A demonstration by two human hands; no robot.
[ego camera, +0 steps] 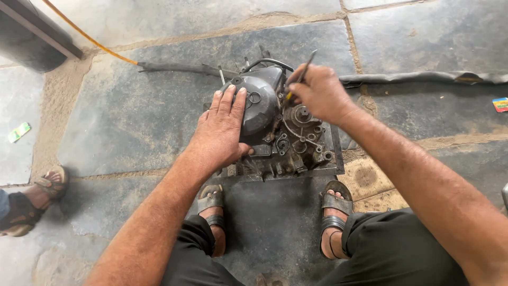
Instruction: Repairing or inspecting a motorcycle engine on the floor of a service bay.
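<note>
A dirty grey engine block sits on a dark metal tray on the stone floor between my sandalled feet. My left hand lies flat on the engine's rounded black side cover, fingers spread and pointing away from me. Over the top right of the engine, my right hand is closed around a thin screwdriver, whose shaft sticks up and whose tip points down beside the cover.
A black rubber hose and a thin orange cord run across the floor behind the engine. Another person's sandalled foot is at the left edge. Small coloured wrappers lie at the right and left edges.
</note>
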